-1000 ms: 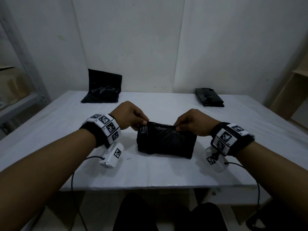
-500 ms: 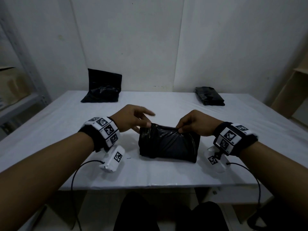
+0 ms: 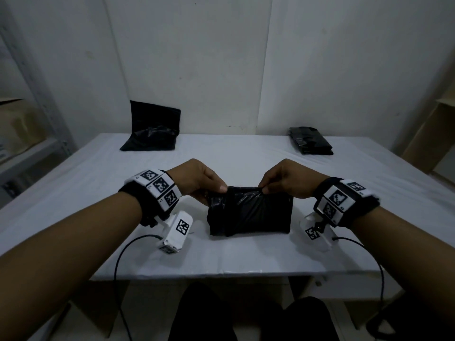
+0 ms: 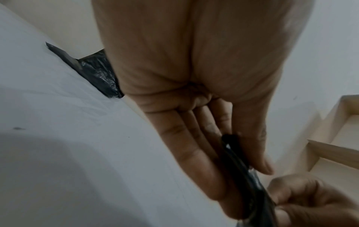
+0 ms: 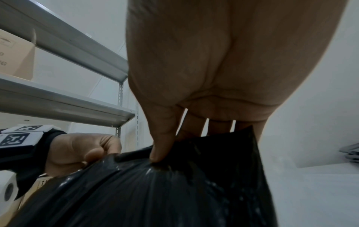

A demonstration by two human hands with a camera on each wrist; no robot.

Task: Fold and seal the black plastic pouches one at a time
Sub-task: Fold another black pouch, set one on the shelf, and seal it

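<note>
Table point(image 3: 246, 153): white, wide, filling the middle of the head view; everything below stands or lies on it.
Folded pouch point(image 3: 250, 212): black plastic, at the table's near middle, between the two hands; long axis runs left to right, its folded top edge turned toward the far wall, its lower edge resting on the table.
Far-left pouch point(image 3: 152, 131): black, unfolded, its upper part leaning against the wall, well apart from the hands.
Far-right stack point(image 3: 310, 143): black folded plastic lying flat near the back right of the table.
Left hand point(image 3: 197, 179): at the folded pouch's upper left corner; thumb and fingers point(image 4: 194, 161) lie close together with the plastic edge pinched between them.
Right hand point(image 3: 285, 179): at the upper edge right of the middle; thumb point(image 5: 161, 145) presses the gathered plastic against the fingers behind it.
Wrist bands point(image 3: 160, 187): black with white coded tags, one on each wrist.
</note>
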